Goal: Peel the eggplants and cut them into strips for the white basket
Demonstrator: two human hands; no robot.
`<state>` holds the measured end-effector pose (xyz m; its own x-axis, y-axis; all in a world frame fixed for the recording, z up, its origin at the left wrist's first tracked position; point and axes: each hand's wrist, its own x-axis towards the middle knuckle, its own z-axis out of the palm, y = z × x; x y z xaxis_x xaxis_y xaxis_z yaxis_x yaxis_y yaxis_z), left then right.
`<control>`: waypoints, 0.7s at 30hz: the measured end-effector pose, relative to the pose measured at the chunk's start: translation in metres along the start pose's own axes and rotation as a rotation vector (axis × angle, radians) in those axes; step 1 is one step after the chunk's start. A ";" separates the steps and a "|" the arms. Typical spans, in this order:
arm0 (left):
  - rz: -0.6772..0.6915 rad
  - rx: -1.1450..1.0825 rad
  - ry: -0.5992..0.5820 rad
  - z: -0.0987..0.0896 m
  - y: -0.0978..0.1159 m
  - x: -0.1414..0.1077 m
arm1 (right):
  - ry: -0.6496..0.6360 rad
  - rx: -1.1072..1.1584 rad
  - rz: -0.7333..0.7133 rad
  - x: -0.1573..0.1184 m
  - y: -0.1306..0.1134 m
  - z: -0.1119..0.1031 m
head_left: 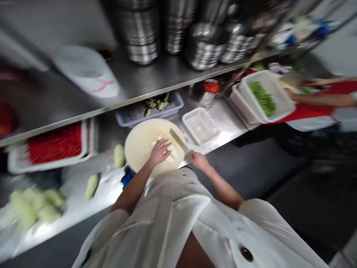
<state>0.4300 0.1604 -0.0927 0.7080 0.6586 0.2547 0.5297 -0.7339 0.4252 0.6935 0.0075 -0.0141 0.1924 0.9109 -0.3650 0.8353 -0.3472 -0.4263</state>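
On a round cream cutting board (138, 145) lie cut pieces of a pale peeled vegetable (173, 152). My left hand (160, 152) rests on these pieces with its fingers stretched and spread. The handle of a broad-bladed knife (179, 141) is wrapped in my right hand (198, 160), at the board's right edge. The blade points up and left, just right of the pieces; whether it touches them I cannot tell. Beside the board on the left lie pale green peeled vegetables (119, 155), with a blurred heap of them (36, 208) farther left.
A clear plastic container (200, 125) stands right of the board, and a lavender tray (178, 102) with scraps behind it. Red shreds fill a white tub (47, 162) at left. A steel shelf (125, 87) overhangs the counter. A co-worker's arms (323, 97) reach in near green-filled tubs (283, 98).
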 end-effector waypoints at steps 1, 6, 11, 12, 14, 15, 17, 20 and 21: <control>0.010 -0.011 0.012 -0.002 -0.005 -0.005 | 0.003 -0.018 -0.006 0.003 0.002 0.002; -0.017 -0.004 0.097 -0.008 -0.036 -0.024 | 0.017 -0.055 -0.101 0.017 -0.004 0.002; 0.015 -0.063 0.102 -0.010 -0.039 -0.017 | 0.068 -0.219 -0.134 0.012 -0.035 -0.008; 0.036 -0.080 0.085 -0.010 -0.038 -0.017 | 0.074 -0.246 -0.130 0.012 -0.039 -0.009; 0.055 -0.115 0.080 -0.013 -0.038 -0.023 | 0.064 -0.272 -0.120 0.011 -0.043 -0.010; 0.044 -0.132 0.099 -0.015 -0.038 -0.029 | 0.052 -0.275 -0.114 0.010 -0.044 -0.010; 0.003 -0.156 0.162 -0.018 -0.041 -0.048 | 0.032 -0.266 -0.100 0.006 -0.044 -0.010; -0.061 -0.161 0.245 -0.021 -0.049 -0.079 | 0.038 -0.211 -0.078 -0.004 -0.043 -0.010; -0.083 -0.156 0.267 -0.022 -0.051 -0.087 | 0.044 -0.184 -0.072 -0.008 -0.044 -0.009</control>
<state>0.3310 0.1443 -0.1175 0.5071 0.7505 0.4237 0.4876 -0.6552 0.5770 0.6596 0.0174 0.0153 0.1476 0.9423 -0.3004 0.9270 -0.2376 -0.2901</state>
